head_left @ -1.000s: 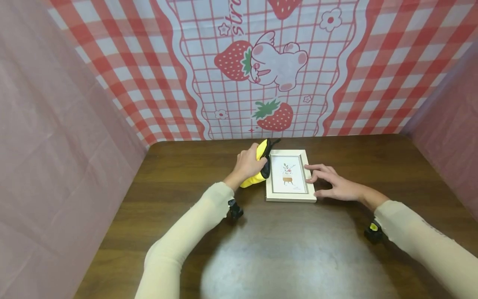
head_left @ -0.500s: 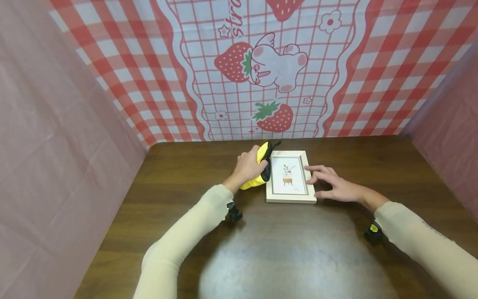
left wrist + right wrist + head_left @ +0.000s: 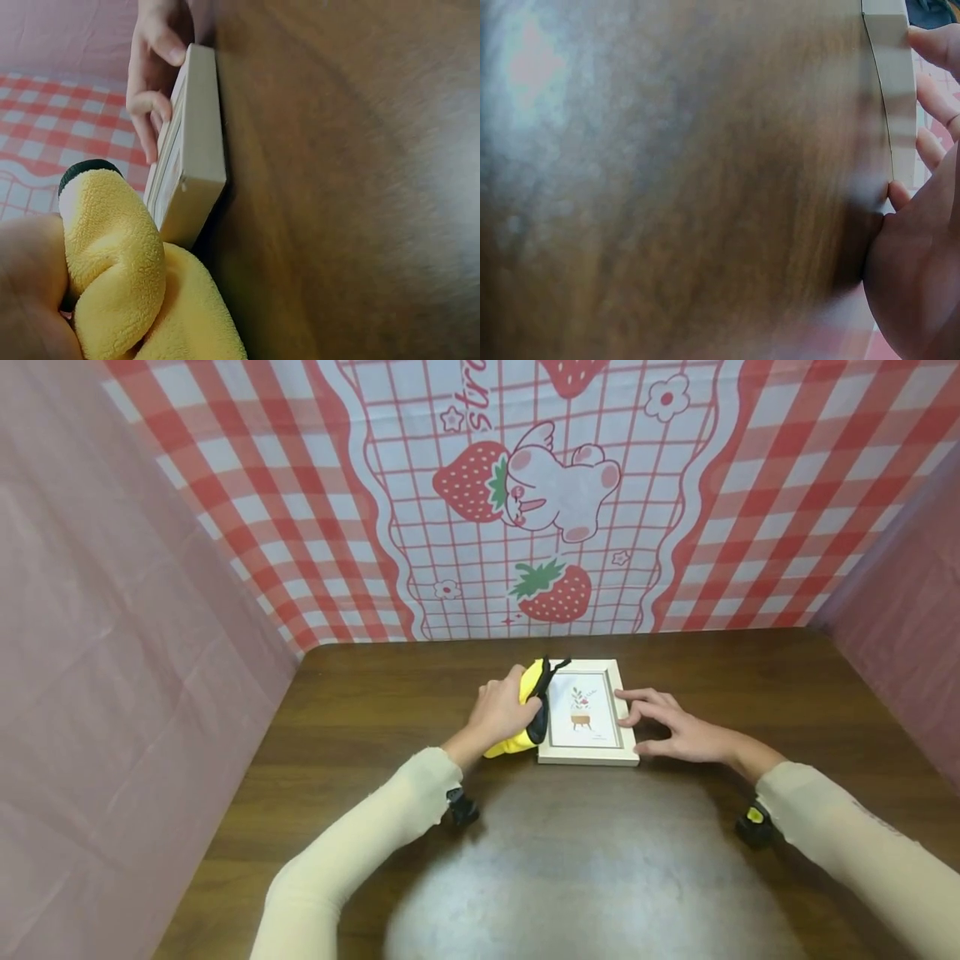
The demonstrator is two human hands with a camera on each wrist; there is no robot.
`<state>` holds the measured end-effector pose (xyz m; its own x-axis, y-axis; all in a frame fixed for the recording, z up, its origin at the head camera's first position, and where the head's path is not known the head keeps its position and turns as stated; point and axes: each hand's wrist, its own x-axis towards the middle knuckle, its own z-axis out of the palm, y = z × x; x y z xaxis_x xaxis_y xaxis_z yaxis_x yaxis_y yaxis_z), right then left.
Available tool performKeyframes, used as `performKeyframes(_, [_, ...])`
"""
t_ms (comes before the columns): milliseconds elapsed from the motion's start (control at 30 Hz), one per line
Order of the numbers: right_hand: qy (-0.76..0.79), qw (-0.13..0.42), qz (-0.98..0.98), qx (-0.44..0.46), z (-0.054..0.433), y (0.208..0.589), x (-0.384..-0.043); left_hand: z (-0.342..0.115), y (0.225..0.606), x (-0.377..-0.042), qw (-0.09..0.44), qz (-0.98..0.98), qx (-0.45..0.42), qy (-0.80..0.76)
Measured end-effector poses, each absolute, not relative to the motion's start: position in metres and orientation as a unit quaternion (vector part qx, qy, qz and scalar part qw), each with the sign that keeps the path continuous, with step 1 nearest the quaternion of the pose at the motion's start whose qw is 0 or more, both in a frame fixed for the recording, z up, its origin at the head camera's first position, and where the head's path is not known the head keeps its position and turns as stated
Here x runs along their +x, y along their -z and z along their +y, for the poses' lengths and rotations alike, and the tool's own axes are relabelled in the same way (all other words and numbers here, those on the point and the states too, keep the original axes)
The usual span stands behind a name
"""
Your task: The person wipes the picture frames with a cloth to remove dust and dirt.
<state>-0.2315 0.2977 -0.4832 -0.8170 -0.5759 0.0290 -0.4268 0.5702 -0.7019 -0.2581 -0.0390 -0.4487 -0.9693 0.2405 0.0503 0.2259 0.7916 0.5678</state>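
In the head view a cream picture frame [image 3: 587, 758] lies flat on the table, with a potted-plant picture behind its pane. My left hand [image 3: 501, 708] grips a bunched yellow-and-black cloth [image 3: 531, 681] against the frame's left side, covering part of that border. Fuzzy yellow folds of this cloth fill the lower part of the left wrist view. At the opposite side, my right hand [image 3: 678, 731] rests its thumb and fingertips on the frame's right border. The right wrist view shows those fingers [image 3: 930, 94] touching the frame's edge.
A dark brown wooden table [image 3: 360, 710] carries everything, with a light glare near its front. Behind it hangs a red-and-white checked cloth backdrop [image 3: 300, 527] with strawberries. Pink drapes [image 3: 112, 652] close off both sides.
My left hand and the cloth have slid along the frame's left side toward the near edge of the table. The right hand and the frame have stayed nearly still.
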Motion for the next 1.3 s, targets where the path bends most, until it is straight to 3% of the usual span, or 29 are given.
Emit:
performKeyframes(800, [0.365, 0.099, 0.881, -0.283, 0.299, 0.485, -0.232, -0.053, 0.453, -0.202, 0.009, 0.935, 0.169, -0.311])
performKeyframes(1300, [0.367, 0.098, 0.88, -0.286, 0.298, 0.488, -0.233, -0.054, 0.456, -0.204, 0.008, 0.932, 0.169, -0.319])
